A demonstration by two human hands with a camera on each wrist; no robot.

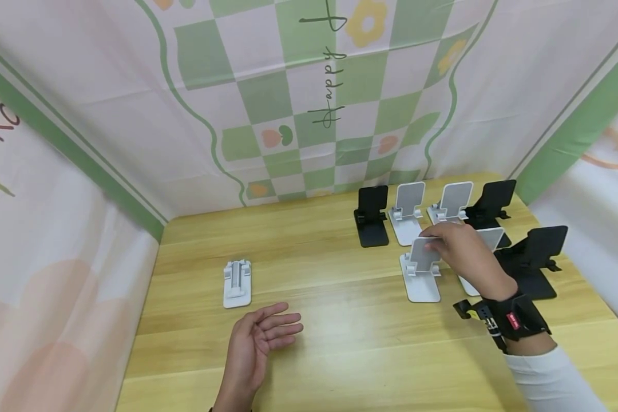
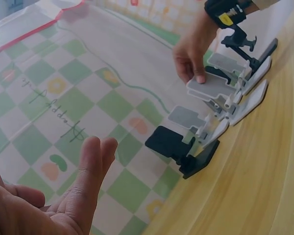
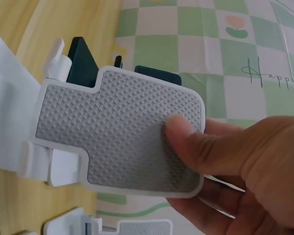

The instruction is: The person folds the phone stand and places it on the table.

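In the head view, pinched by the right hand (image 1: 455, 250) at the top of its tilted-up plate, a white phone stand (image 1: 423, 288), base on the table (image 1: 335, 320), leftmost in the front row towards the right edge; to its right, a second white stand (image 1: 493, 237) and a black stand (image 1: 538, 283). Behind, towards the back right corner, a row of four more (image 1: 373, 233): black, white, white, black. Near the left edge, a folded white stand (image 1: 237, 294), and close by, the left hand (image 1: 256, 346), fingers extended, nothing held. In the left wrist view, the same pinch at the plate's free end, well away from the base. In the right wrist view, thumb (image 3: 206, 152) across the textured grey pad (image 3: 122, 122), fingers (image 3: 198, 213) behind, hinge opposite the grip.
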